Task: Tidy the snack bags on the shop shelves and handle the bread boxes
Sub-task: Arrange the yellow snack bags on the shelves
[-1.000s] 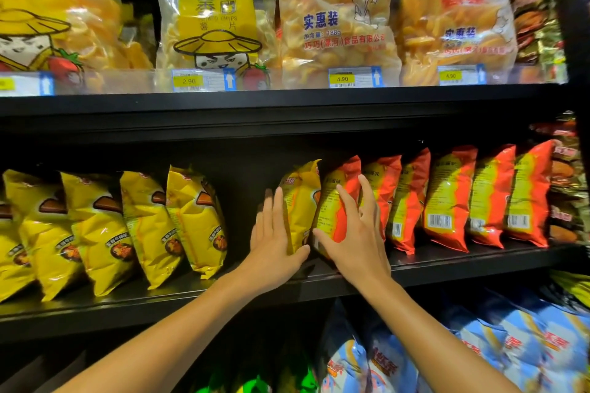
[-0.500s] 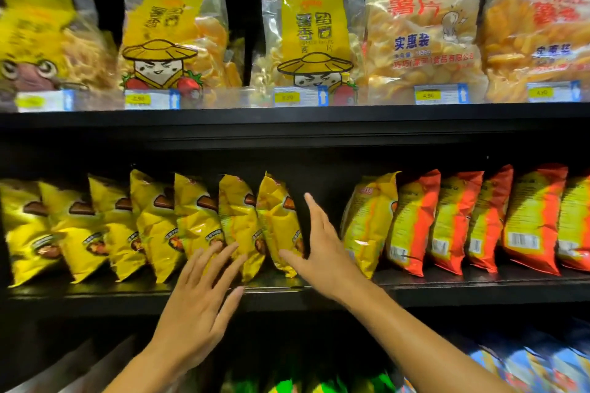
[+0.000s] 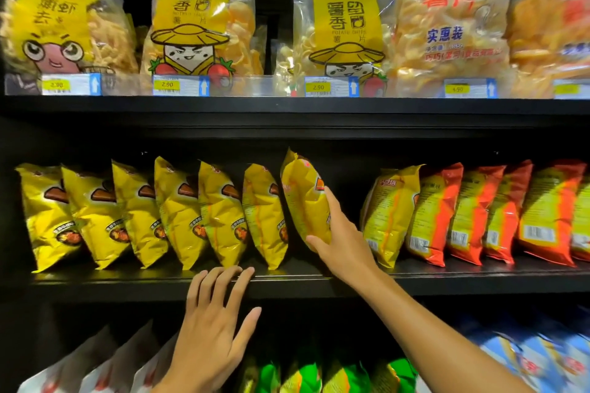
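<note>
A row of several yellow snack bags (image 3: 178,214) stands leaning on the middle black shelf (image 3: 319,284). My right hand (image 3: 341,239) grips the rightmost yellow bag (image 3: 303,198) from its right side and holds it tilted, slightly above the shelf board. My left hand (image 3: 214,325) hangs in front of the shelf's front edge with straight, spread fingers; its fingertips reach the edge below the yellow row and hold nothing. To the right stands one more yellow bag (image 3: 389,210) and then a row of orange-red bags (image 3: 479,214). No bread boxes are visible.
The top shelf (image 3: 287,105) carries large clear bags of chips (image 3: 198,19) behind price tags. Below, white bags (image 3: 105,364) sit at the left, green bags (image 3: 319,373) in the middle and blue bags (image 3: 542,357) at the right. A dark gap (image 3: 348,188) separates the held bag from the right-hand group.
The view has shifted left. My right hand, which was reaching flat toward the gap, now grips a yellow bag beside the yellow row. My left hand has dropped to the shelf edge.
</note>
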Demonstrator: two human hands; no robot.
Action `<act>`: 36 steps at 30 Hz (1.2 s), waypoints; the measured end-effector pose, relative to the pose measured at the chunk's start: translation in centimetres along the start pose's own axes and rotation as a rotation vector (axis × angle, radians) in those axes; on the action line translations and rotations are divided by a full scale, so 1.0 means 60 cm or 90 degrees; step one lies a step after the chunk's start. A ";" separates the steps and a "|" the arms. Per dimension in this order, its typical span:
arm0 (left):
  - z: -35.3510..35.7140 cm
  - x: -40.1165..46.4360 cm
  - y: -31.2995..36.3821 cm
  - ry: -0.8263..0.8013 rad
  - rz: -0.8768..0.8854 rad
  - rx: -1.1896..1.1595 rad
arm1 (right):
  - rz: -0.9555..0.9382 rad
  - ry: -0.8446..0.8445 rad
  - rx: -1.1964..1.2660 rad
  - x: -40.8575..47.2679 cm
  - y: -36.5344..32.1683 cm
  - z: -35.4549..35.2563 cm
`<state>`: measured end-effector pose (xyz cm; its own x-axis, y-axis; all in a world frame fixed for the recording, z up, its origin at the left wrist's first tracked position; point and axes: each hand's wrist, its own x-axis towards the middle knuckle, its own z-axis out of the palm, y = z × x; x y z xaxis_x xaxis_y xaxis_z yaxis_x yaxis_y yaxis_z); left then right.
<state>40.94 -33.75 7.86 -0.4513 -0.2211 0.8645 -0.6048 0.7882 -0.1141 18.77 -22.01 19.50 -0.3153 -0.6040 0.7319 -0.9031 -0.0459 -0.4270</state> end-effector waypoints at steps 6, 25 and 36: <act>-0.038 0.000 0.030 -0.021 -0.036 -0.118 | -0.090 0.088 0.057 -0.099 -0.037 -0.094; -0.148 -0.147 0.380 -0.023 -0.469 -0.825 | -0.187 -0.044 0.115 -0.478 0.041 -0.110; -0.186 -0.293 0.376 -0.103 -0.590 -0.803 | 0.021 -0.051 0.405 -0.591 0.049 -0.101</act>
<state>42.59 -5.69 -4.47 -0.3619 -0.8715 0.3309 0.1786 0.2836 0.9422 25.55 4.09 -4.46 -0.2949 -0.6693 0.6819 -0.5359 -0.4750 -0.6980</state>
